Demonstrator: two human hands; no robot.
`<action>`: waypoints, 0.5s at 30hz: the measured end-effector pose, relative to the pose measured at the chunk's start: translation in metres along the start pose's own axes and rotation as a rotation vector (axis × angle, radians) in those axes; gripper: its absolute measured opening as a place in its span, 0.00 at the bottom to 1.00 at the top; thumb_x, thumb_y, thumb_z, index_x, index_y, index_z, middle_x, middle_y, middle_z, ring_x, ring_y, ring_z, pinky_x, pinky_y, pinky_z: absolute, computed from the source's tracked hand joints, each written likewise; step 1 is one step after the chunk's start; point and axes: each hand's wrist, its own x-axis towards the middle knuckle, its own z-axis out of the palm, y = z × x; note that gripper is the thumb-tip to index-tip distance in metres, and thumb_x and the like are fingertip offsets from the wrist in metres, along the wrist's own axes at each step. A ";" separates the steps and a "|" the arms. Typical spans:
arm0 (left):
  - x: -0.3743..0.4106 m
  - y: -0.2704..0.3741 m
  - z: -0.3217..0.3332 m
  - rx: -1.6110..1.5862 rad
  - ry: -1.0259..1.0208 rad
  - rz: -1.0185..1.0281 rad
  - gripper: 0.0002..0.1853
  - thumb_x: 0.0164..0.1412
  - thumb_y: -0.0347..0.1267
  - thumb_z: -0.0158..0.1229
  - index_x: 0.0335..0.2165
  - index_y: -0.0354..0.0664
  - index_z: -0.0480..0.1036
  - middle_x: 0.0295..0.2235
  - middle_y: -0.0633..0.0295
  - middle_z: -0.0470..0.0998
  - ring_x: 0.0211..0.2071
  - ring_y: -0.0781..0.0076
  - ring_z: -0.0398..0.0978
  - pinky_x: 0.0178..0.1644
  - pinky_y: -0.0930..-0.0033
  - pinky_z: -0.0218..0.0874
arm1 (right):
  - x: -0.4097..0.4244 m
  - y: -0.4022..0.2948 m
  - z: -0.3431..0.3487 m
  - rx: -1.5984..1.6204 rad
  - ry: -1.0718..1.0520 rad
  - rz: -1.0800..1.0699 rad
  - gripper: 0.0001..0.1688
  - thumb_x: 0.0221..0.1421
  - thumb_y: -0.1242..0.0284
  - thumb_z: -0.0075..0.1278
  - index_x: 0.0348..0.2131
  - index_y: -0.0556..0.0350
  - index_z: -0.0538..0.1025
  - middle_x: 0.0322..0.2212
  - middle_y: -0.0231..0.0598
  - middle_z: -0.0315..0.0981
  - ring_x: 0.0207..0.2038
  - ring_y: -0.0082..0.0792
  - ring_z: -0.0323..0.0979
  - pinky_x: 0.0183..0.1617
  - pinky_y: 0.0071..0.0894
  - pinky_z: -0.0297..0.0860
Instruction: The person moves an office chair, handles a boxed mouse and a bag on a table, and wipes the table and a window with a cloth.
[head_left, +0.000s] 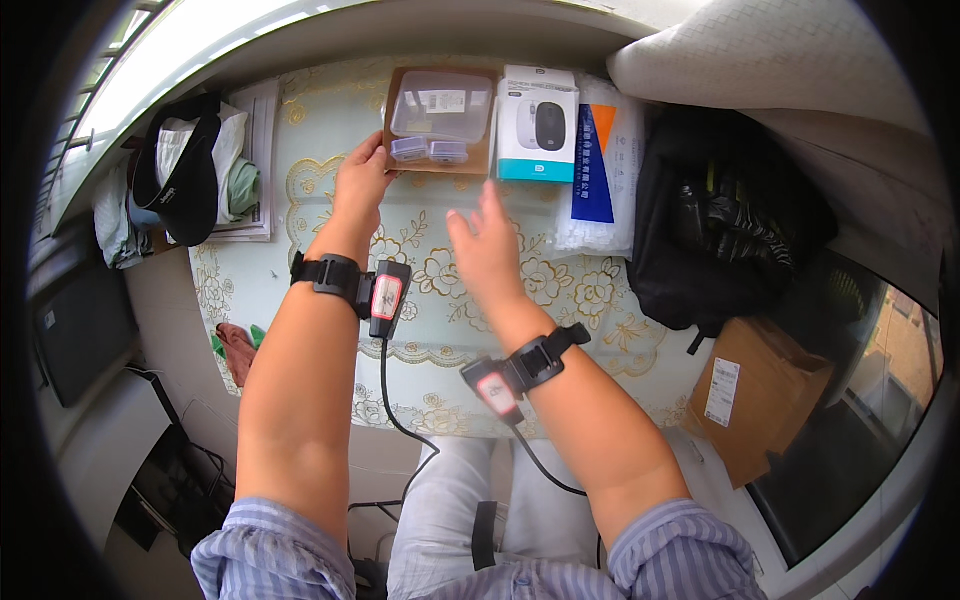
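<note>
At the far side of the table, a shallow cardboard box (441, 166) holds a clear plastic case (439, 94) with a barcode label and two small clear plastic boxes (448, 152). My left hand (360, 184) grips the cardboard box at its near left corner. Below the box's right corner, my right hand (487, 247) hovers over the tablecloth, fingers apart and nothing in it. Right of the cardboard box lies a white and teal wireless mouse box (538, 124). Beside that is a clear bag of white plastic strips, perhaps cable ties (600, 236), with a blue and orange printed panel.
A black fabric bag (720, 217) occupies the table's right end, above a brown cardboard package (757, 397). At left, a black visor cap (180, 180) sits with cloths on stacked papers (259, 150). A brown cloth (236, 352) hangs at the left edge. Cables trail from both wrist devices.
</note>
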 end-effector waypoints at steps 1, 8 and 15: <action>-0.003 -0.001 0.005 0.016 0.060 0.018 0.22 0.62 0.30 0.43 0.55 0.40 0.58 0.50 0.60 0.65 0.48 0.72 0.65 0.50 0.68 0.60 | -0.012 0.003 -0.012 0.032 -0.008 -0.011 0.33 0.52 0.69 0.46 0.54 0.66 0.59 0.54 0.57 0.55 0.54 0.48 0.61 0.54 0.36 0.61; -0.077 -0.035 0.043 0.069 0.268 0.004 0.15 0.58 0.31 0.50 0.45 0.40 0.64 0.39 0.63 0.67 0.38 0.78 0.65 0.41 0.74 0.60 | -0.069 0.043 -0.142 0.333 0.448 0.128 0.14 0.55 0.74 0.45 0.42 0.57 0.69 0.37 0.36 0.70 0.39 0.24 0.68 0.44 0.25 0.65; -0.163 -0.033 0.158 0.131 -0.169 0.069 0.11 0.59 0.31 0.51 0.41 0.41 0.68 0.36 0.67 0.71 0.36 0.82 0.66 0.39 0.78 0.58 | -0.057 0.046 -0.282 0.394 1.027 0.170 0.15 0.54 0.75 0.48 0.42 0.56 0.67 0.32 0.28 0.66 0.32 0.18 0.64 0.36 0.16 0.62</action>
